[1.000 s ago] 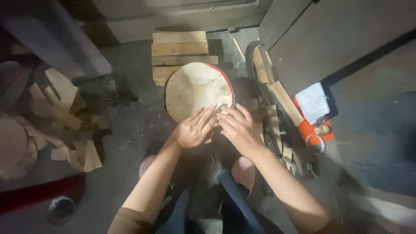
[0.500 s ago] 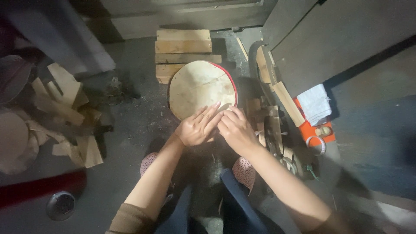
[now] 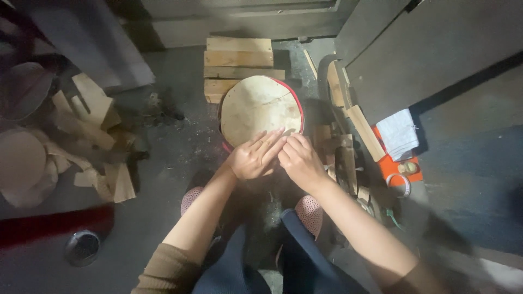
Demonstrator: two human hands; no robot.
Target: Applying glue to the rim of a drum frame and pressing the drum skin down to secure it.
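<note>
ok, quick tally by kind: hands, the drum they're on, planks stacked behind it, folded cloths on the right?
Hands: 2, left hand and right hand, both on the drum's near edge
Round drum with red rim: 1
Stacked planks: 4 visible
White folded cloth: 1
Total: 8

One drum [image 3: 260,109], two hands [image 3: 255,158] [image 3: 301,162], three planks [image 3: 239,59] stacked beyond it, one white cloth [image 3: 399,134], one tape roll [image 3: 399,184], one metal cup [image 3: 81,247].
</note>
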